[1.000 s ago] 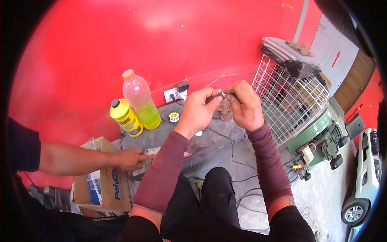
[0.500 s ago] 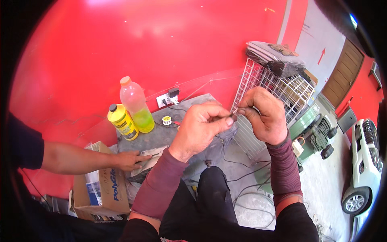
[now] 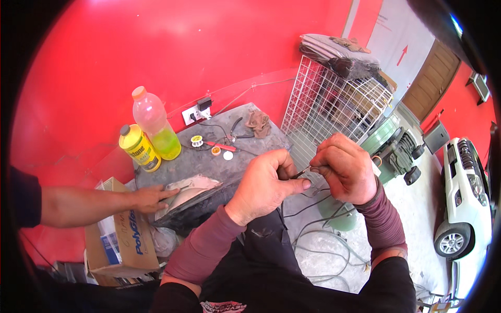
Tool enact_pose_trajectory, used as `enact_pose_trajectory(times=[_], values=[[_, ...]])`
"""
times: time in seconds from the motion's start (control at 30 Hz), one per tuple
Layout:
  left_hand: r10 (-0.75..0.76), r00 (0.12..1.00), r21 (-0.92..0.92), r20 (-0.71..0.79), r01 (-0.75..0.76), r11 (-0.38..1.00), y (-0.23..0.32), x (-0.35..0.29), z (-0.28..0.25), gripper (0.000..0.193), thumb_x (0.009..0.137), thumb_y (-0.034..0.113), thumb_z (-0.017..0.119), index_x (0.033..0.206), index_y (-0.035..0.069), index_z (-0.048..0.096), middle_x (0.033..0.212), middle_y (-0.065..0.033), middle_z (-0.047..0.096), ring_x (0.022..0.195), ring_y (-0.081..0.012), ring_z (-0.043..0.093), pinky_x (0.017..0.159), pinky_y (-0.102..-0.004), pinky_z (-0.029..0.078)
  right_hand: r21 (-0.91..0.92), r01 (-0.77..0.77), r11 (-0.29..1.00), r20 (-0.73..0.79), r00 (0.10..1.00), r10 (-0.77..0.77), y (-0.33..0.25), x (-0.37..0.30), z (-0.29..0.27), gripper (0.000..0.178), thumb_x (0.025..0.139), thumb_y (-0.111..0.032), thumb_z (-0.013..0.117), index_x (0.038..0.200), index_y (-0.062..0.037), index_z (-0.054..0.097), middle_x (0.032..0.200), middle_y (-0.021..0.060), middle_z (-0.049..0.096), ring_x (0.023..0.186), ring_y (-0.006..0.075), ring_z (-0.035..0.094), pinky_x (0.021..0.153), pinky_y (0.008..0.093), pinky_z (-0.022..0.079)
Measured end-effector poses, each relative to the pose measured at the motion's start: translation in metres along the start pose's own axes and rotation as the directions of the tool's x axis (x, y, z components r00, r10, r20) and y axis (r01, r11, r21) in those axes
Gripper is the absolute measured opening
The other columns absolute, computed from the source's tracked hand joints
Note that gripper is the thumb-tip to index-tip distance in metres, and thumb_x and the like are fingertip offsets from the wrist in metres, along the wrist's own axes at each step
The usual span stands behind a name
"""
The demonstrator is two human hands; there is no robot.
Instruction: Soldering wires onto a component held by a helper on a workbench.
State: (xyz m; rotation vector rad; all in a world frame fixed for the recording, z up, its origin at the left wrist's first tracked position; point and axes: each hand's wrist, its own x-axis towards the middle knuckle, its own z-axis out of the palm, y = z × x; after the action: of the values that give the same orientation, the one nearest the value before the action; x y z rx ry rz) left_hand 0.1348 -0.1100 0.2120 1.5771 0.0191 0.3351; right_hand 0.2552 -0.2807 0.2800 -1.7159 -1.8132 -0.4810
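Observation:
My left hand (image 3: 266,183) and my right hand (image 3: 344,167) meet in front of me, both pinching a thin dark wire (image 3: 301,172) between their fingertips. The wire's ends are hidden inside my fingers. More dark cable (image 3: 313,206) hangs below my hands toward the floor. Just left of my left hand lies a dark curved panel with a pale inner face (image 3: 190,195) on the grey table (image 3: 235,161).
Another person's hand (image 3: 151,198) rests on the panel from the left. On the table stand a yellow can (image 3: 140,148), a bottle of green liquid (image 3: 155,125), a solder spool (image 3: 196,140), pliers (image 3: 234,129), a rag (image 3: 259,122). A wire cage (image 3: 334,107), compressor (image 3: 394,148), cardboard box (image 3: 120,235), white car (image 3: 467,201).
My view has swung left and down; both hands, still pinched together on the wire, have come lower and nearer to me, away from the table's far side. The other person's hand stays on the panel.

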Motion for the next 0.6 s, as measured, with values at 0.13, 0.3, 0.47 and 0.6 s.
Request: enact_pose_trajectory(times=[0.13, 0.3, 0.47, 0.6], values=[[0.09, 0.991, -0.165, -0.094, -0.105, 0.981, -0.01, -0.007, 0.013, 0.022, 0.085, -0.001, 0.081, 0.085, 0.002, 0.059, 0.075, 0.0024, 0.06, 0.066, -0.0045, 0.056, 0.06, -0.0223, 0.048, 0.029, -0.048, 0.998, -0.038, 0.998, 0.049, 0.004, -0.003, 0.008, 0.023, 0.066, 0.007, 0.074, 0.084, -0.004, 0.065, 0.086, 0.0098, 0.063, 0.084, 0.0313, 0.065, 0.072, 0.0389, 0.054], [0.14, 0.987, 0.026, -0.076, -0.138, 0.99, -0.016, -0.013, 0.003, 0.011, 0.094, 0.002, 0.072, 0.102, -0.003, 0.065, 0.088, -0.0053, 0.069, 0.076, -0.0094, 0.067, 0.07, -0.0251, 0.055, 0.055, -0.032, 0.998, -0.034, 0.999, 0.034, 0.008, -0.005, 0.014, 0.023, 0.066, 0.008, 0.074, 0.084, -0.004, 0.065, 0.085, 0.0092, 0.063, 0.085, 0.0303, 0.065, 0.072, 0.0383, 0.054], [-0.03, 0.997, -0.186, 0.074, 0.043, 0.982, -0.004, -0.012, -0.003, 0.015, 0.099, 0.007, 0.068, 0.108, -0.006, 0.068, 0.09, -0.0074, 0.072, 0.082, -0.0125, 0.07, 0.072, -0.0261, 0.057, 0.025, 0.042, 0.999, -0.064, 0.997, -0.04, 0.013, -0.008, 0.012, 0.025, 0.064, 0.009, 0.073, 0.086, -0.0022, 0.067, 0.086, 0.0102, 0.063, 0.081, 0.03, 0.065, 0.07, 0.0384, 0.054], [-0.092, 0.983, -0.3, 0.161, 0.137, 0.944, -0.009, -0.01, -0.007, 0.008, 0.095, 0.002, 0.071, 0.1, -0.004, 0.069, 0.088, -0.0062, 0.072, 0.079, -0.0111, 0.069, 0.069, -0.0253, 0.056, 0.011, 0.107, 0.994, -0.057, 0.993, -0.106, 0.01, -0.007, 0.011, 0.028, 0.061, 0.008, 0.073, 0.086, -0.0013, 0.068, 0.086, 0.0113, 0.062, 0.078, 0.0297, 0.064, 0.067, 0.0383, 0.054]])
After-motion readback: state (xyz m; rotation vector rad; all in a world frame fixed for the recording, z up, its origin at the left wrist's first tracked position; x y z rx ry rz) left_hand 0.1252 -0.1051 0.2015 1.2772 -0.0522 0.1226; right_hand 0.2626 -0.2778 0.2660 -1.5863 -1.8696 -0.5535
